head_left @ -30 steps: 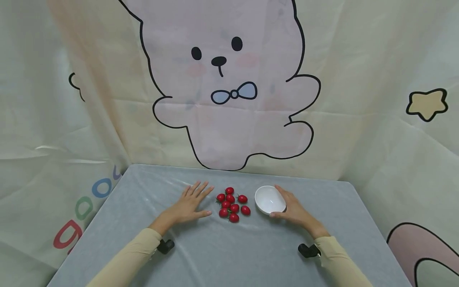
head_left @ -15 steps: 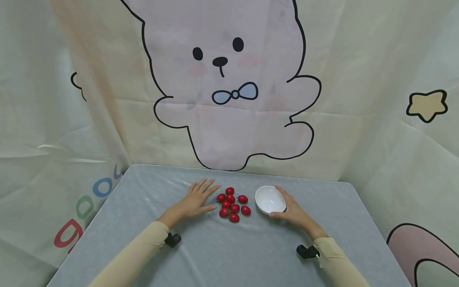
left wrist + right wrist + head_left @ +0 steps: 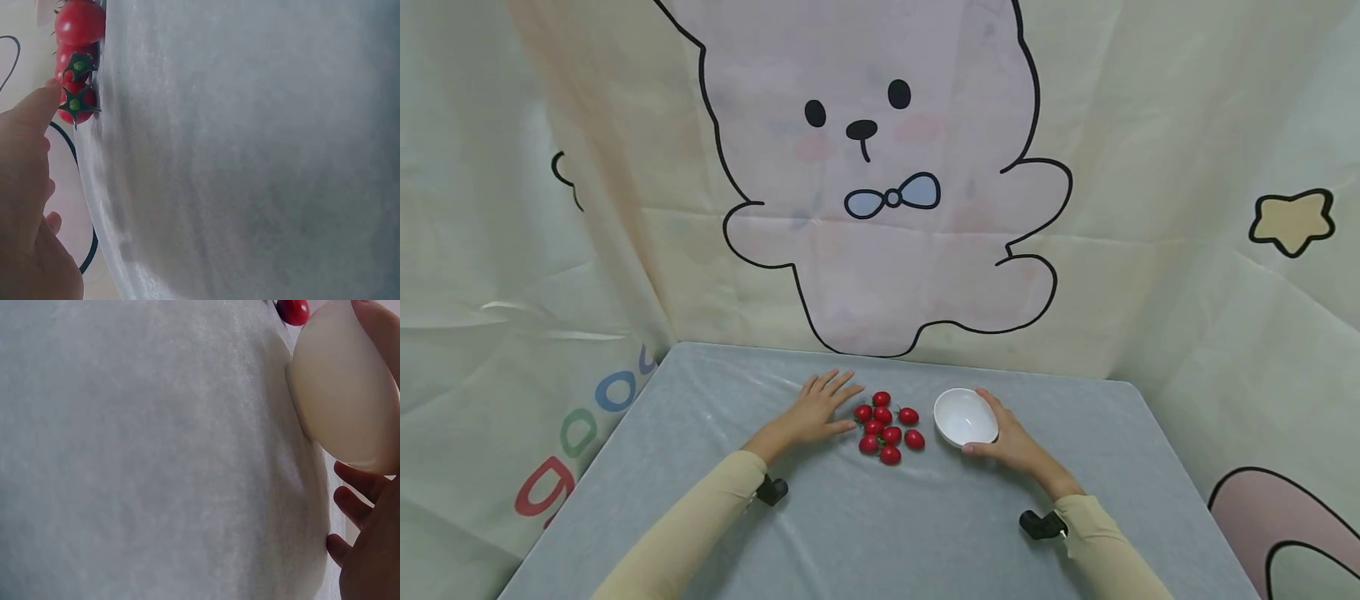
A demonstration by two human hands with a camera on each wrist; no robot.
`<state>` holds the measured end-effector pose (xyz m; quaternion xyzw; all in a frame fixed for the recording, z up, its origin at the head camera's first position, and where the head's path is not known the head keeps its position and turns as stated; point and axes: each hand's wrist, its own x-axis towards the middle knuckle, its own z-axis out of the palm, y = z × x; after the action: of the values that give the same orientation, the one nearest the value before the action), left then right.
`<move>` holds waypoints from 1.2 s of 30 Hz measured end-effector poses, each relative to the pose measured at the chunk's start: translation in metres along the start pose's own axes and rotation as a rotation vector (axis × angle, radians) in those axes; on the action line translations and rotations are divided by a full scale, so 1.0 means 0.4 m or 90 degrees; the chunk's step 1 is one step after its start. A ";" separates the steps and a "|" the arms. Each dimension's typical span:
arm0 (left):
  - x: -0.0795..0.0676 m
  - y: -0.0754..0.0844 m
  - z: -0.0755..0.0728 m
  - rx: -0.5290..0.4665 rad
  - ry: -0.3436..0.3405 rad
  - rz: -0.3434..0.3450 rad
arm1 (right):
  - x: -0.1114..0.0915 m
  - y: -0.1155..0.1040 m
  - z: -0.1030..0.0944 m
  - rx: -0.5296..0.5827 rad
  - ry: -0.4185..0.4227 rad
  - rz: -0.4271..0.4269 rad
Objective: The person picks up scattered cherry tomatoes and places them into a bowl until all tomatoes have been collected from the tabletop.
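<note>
Several red cherry tomatoes [image 3: 891, 435] lie in a cluster on the table, some with green calyxes in the left wrist view. My left hand [image 3: 814, 413] hovers just left of them, fingers spread, thumb pointing at the nearest tomato [image 3: 77, 104]; whether it touches cannot be told. To the right of the cluster stands a small white bowl [image 3: 961, 417], nothing inside it. My right hand [image 3: 1017, 437] holds the bowl by its right side, thumb at the near rim and fingers round the far side. The right wrist view shows the bowl's outer wall [image 3: 344, 387] close up.
A grey-blue cloth covers the table [image 3: 880, 533]. Behind it hangs a curtain [image 3: 1120, 167] printed with a cartoon bear. A black wrist camera [image 3: 772, 490] sits below the left sleeve and another black camera [image 3: 1042, 525] by the right one.
My left hand has moved right and slightly away from me, up to the edge of the tomatoes. The right hand and the bowl have stayed nearly still.
</note>
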<state>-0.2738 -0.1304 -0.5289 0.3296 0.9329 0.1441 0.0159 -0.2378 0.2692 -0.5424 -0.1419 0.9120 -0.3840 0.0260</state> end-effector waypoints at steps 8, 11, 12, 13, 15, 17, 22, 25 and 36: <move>0.008 0.010 0.009 -0.010 0.001 0.005 | -0.009 -0.004 0.000 0.001 -0.009 0.024; 0.011 0.012 0.015 -0.004 -0.001 0.005 | -0.009 0.000 -0.001 0.003 -0.007 0.017; 0.012 0.012 0.017 -0.001 -0.001 0.004 | -0.009 0.002 -0.001 0.004 -0.006 0.013; 0.012 0.011 0.019 0.003 0.000 0.004 | -0.009 0.003 -0.001 0.004 -0.005 0.010; 0.014 0.011 0.022 0.007 0.006 0.005 | -0.008 0.004 -0.002 0.007 -0.002 0.001; 0.015 0.011 0.025 0.010 0.012 0.007 | -0.009 0.004 -0.004 0.009 0.000 -0.009; 0.017 0.013 0.030 0.013 0.016 0.004 | -0.009 -0.001 -0.005 0.015 -0.002 -0.003; 0.019 0.016 0.031 0.013 0.024 0.003 | -0.007 -0.003 -0.004 0.019 -0.005 0.005; 0.027 0.025 0.037 0.012 0.034 0.001 | -0.008 0.005 0.002 0.015 -0.007 0.026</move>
<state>-0.2741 -0.1126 -0.5395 0.3264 0.9342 0.1437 -0.0122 -0.2351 0.2709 -0.5446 -0.1251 0.9099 -0.3934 0.0409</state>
